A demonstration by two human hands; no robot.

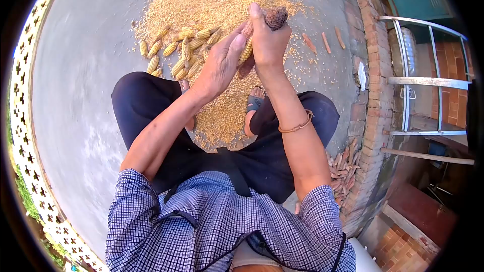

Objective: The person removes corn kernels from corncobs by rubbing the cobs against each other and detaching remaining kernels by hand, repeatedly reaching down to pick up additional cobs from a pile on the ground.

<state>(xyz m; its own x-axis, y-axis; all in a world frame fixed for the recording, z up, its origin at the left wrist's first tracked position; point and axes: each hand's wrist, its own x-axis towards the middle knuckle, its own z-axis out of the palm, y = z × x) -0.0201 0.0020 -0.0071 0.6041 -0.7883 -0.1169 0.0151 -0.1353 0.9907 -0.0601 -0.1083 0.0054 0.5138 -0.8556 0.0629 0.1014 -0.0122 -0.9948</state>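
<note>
My left hand (222, 60) is closed round a partly shelled corn ear (245, 53), which still has yellow kernels on one side. Pressed against that ear, my right hand (268, 40) grips a bare corn cob (276, 17), its dark reddish end sticking out past the thumb. Both hands meet above the heap, and the fingers hide much of what they hold. Unshelled corn ears (185, 53) lie in a cluster left of my left hand. Loose corn kernels (201, 5) spread in a thick heap beyond and beneath the hands.
Several stripped cobs (326, 43) lie on the grey floor (80, 70) at the right, and more form a cob pile (344, 174) beside the brick edging (375, 95). A metal railing (428, 81) stands beyond it. A perforated wall (22, 85) borders the left. Kernels lie between my feet.
</note>
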